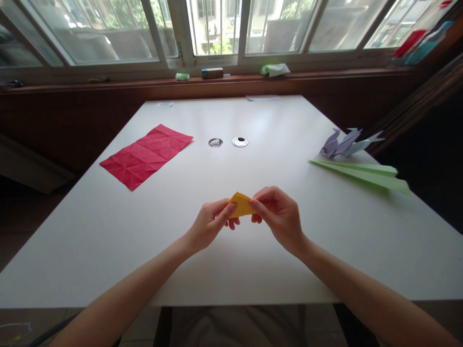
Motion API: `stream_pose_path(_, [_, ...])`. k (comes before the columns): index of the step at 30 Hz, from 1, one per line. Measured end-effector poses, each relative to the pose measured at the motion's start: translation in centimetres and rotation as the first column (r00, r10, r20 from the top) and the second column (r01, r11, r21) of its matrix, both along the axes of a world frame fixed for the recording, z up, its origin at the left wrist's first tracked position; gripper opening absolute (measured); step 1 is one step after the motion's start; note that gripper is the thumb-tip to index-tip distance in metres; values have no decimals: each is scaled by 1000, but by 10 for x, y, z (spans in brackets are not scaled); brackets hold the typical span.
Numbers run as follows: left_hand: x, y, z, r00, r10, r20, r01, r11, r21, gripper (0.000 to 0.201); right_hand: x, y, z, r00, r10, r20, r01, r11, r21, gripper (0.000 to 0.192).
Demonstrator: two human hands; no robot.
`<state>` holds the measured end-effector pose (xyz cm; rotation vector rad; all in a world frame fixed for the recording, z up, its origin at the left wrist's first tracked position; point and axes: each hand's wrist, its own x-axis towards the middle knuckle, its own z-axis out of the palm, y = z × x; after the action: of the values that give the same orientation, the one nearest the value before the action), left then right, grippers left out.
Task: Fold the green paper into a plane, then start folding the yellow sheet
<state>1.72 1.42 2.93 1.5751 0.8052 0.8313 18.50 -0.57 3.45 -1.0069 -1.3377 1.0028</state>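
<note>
A small piece of folded yellow paper (241,205), with several layers at its peaked top edge, is held up over the white table (231,270). My left hand (214,219) pinches its left end between thumb and fingers. On the other end, my right hand (278,212) grips the paper, thumb in front and fingers curled behind. Both hands are closed, and the right one hides part of the paper's right side.
A creased red paper sheet (147,155) lies at left. At right are a green paper plane (361,174) and folded lilac paper figures (338,144). Two round fittings, one silvery (215,142) and one black-and-white (239,141), sit mid-table. A small box (212,73) rests on the windowsill.
</note>
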Motion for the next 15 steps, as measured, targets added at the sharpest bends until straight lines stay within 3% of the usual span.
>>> stream_pose_path(3, [1, -1, 0, 999, 42, -2, -42, 999, 27, 29, -1, 1, 1, 999, 20, 42, -19, 1000, -22, 18])
stream_pose_path(8, [0, 3, 0, 975, 218, 47, -220, 973, 63, 19, -2, 0, 0, 993, 27, 114, -25, 999, -20, 18])
stream_pose_path(11, [-1, 6, 0, 971, 237, 32, -239, 966, 100, 16, -1, -1, -2, 990, 10, 144, -7, 1000, -20, 18])
stream_pose_path(15, [-2, 7, -1, 974, 224, 27, -225, 973, 56, 14, -1, 0, -3, 984, -9, 179, 14, 1000, -25, 19])
